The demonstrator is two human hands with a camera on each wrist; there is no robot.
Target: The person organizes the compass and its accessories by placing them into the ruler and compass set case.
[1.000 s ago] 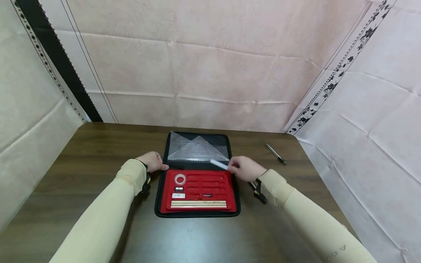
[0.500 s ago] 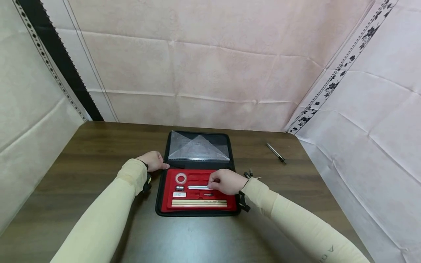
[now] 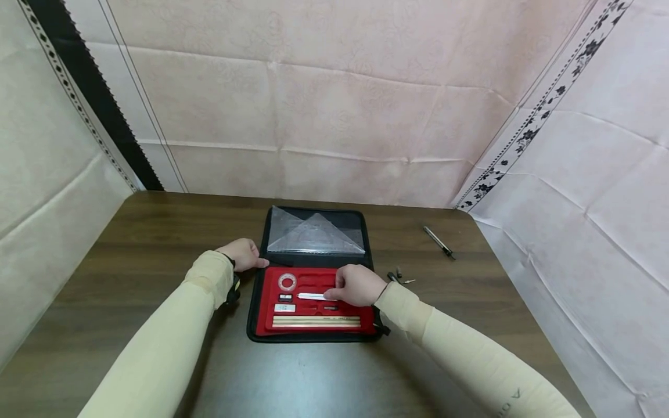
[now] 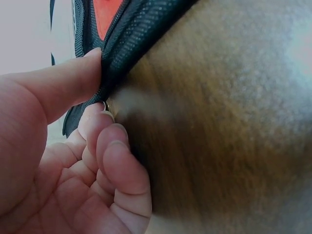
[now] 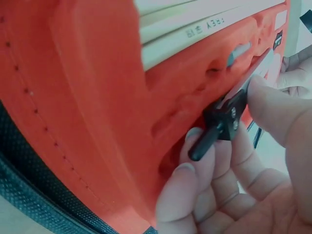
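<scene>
A black zip case (image 3: 252,325) lies unfolded on the table, with a red moulded tray (image 3: 266,284) in its near half. My left hand (image 3: 243,255) pinches the case's left edge near the fold; in the left wrist view its thumb (image 4: 78,78) presses the zipped black rim. Over the tray, my right hand (image 3: 358,285) holds a drawing compass (image 5: 229,114) between thumb and fingers. The compass's black head and handle face the right wrist camera. Its silvery legs (image 3: 309,296) lie along a tray slot and point left; whether it is fully seated I cannot tell.
Pencils (image 3: 313,321), an eraser (image 3: 284,308), a sharpener (image 3: 285,298) and a white ring (image 3: 287,283) sit in the tray. Clear set squares (image 3: 316,235) fill the lid pocket. A silver-and-black pen-like tool (image 3: 438,241) and small dark-and-metal pieces (image 3: 399,277) lie to the right.
From the case's right side, my right hand has brought the compass left and down over the tray, then shifted slightly further left. The left hand stays at the case edge.
</scene>
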